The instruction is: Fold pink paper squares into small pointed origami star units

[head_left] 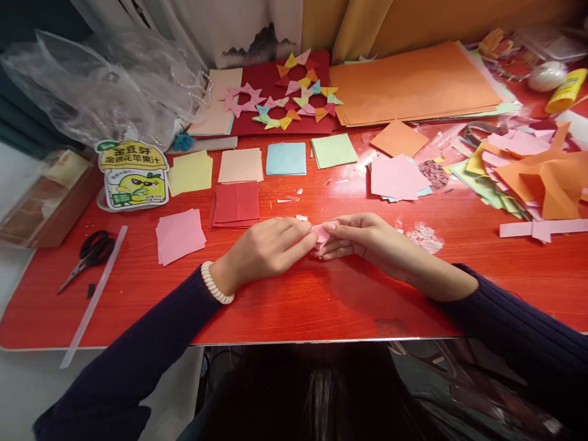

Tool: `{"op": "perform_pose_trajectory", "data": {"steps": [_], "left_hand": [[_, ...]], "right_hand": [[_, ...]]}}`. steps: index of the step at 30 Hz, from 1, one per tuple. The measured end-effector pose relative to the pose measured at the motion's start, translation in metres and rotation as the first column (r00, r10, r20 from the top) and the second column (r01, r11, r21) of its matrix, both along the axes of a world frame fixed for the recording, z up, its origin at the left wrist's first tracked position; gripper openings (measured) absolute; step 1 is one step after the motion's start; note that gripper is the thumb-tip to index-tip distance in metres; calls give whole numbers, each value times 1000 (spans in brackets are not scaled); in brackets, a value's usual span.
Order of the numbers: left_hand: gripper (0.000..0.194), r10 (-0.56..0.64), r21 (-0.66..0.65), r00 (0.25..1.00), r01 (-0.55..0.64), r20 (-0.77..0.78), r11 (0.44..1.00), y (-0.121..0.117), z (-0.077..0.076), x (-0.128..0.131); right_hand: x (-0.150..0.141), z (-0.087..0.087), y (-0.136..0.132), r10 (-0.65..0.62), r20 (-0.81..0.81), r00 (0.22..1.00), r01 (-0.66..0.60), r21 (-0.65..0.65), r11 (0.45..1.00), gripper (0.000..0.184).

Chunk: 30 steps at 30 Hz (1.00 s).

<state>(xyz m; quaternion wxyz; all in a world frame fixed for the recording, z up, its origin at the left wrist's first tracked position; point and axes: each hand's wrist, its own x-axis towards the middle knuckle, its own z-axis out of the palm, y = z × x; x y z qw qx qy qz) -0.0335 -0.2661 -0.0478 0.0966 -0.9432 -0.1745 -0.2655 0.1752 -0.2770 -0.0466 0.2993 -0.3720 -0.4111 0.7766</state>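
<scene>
Between both hands, just above the red table (294, 306), is a small folded piece of pink paper (325, 234). My left hand (271, 244), with a beaded band at the wrist, pinches its left end and partly hides it. At the other end, my right hand (362, 239) grips the paper between thumb and fingers. Stacks of square paper lie around: pink squares (180, 236) and red squares (236, 202) to the left, and pale pink squares (399, 176) beyond the right hand. A white paper scrap (302, 217) rests just past the left fingertips.
Black scissors (96, 250) and a translucent strip (94, 297) lie at left. Folded paper rings (316, 109) sit at the back beside large orange sheets (413, 82). Paper offcuts (546, 165) are heaped at right, below a yellow glue stick (566, 90).
</scene>
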Motion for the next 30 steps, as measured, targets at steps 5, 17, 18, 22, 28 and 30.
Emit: {"op": "perform_pose_trajectory", "data": {"steps": [5,17,18,22,28,30], "left_hand": [[11,146,-12,983,-146,111,989,-5,-2,5],[16,522,-749,823,-197,224,633,-15,4,23],[16,536,-758,814,-199,224,621,-15,4,23],[13,569,-737,792,-247,220,629,-16,5,24],[10,604,-730,759,-265,245,630,-16,1,24],[11,621,-770,732,-213,282,602,-15,-2,23]], "right_hand": [[-3,-2,-1,-40,-9,999,40,38,998,15],[-12,4,-7,-175,72,982,156,214,964,16],[-12,3,-7,-178,62,982,161,213,964,16],[-13,-2,-7,-181,12,983,174,208,963,20],[-15,-4,-8,-178,-32,984,181,211,961,22],[-15,-2,-9,-185,-9,983,182,223,958,21]]}}
